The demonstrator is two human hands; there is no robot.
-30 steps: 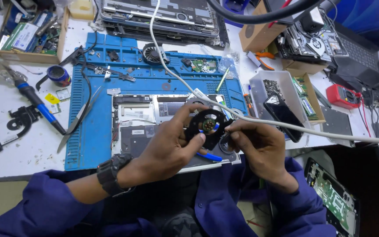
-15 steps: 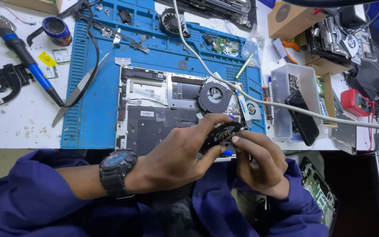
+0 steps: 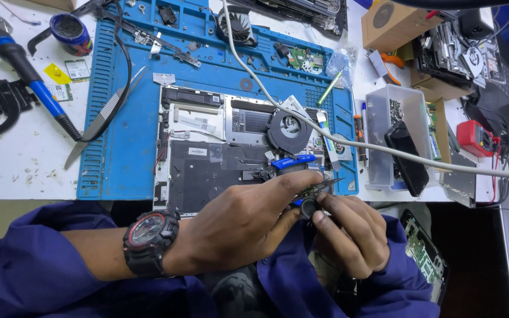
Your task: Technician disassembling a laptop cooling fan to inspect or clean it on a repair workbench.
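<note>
Cluttered and white, the desk is carrying a blue repair mat. Below its near edge, both hands are gripping a small dark fan part: the left hand is pinching it from the left, the right hand from below, fingers closed on it. An opened laptop is lying just beyond, with a brown cardboard box sitting far right.

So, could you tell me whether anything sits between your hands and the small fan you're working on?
Nothing visible does. The left hand and right hand both pinch the fan directly, just off the near edge of the opened laptop.
</note>
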